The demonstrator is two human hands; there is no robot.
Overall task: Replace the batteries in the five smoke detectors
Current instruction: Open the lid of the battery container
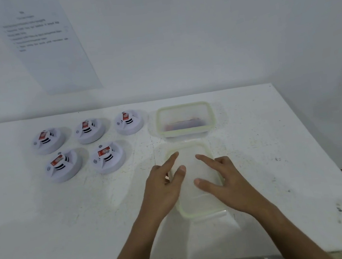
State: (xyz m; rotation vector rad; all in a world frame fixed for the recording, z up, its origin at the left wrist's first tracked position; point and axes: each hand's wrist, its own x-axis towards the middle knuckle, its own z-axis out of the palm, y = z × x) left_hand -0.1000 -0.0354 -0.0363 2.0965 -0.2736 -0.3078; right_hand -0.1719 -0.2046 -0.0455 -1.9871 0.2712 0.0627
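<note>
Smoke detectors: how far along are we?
Done: the container stands open. In hand: left hand and right hand rest on its lid, flat on the table. Left: all five smoke detectors, none touched.

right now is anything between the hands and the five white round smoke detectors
Nothing visible. Both hands, left hand and right hand, rest on the clear plastic lid with a green rim. The white round smoke detectors lie to the left on bare white table, with open surface between.
</note>
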